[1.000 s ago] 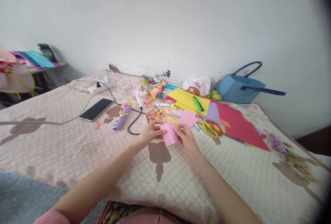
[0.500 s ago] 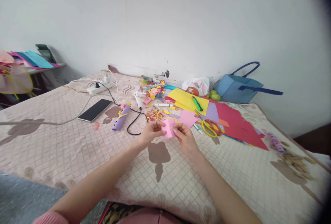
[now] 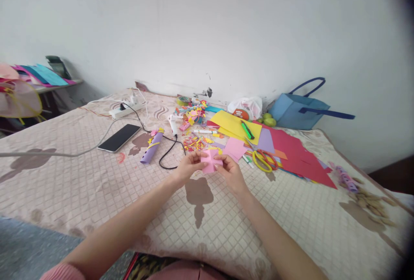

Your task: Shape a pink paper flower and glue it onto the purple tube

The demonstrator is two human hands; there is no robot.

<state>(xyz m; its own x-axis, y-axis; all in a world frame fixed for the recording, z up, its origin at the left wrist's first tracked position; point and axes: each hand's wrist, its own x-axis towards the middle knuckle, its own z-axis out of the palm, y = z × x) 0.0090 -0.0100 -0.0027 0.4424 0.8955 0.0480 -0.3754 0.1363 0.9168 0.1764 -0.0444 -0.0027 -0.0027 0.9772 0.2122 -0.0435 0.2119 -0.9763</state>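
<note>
Forearms (image 3: 139, 209) extended, converging; left hand (image 3: 186, 170) and right hand (image 3: 232, 171) face each other, fingers pinching opposite sides of creased pink paper (image 3: 211, 159); paper between hands, over worktop (image 3: 97, 189).

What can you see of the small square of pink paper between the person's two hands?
The small square of pink paper looks thin, plain and matt, with pale creases that appear to cross near its middle, so it is not quite flat. The bare left hand and bare right hand pinch it at opposite sides, thumbs on the near face. Fingers hide parts of its side edges.
</note>
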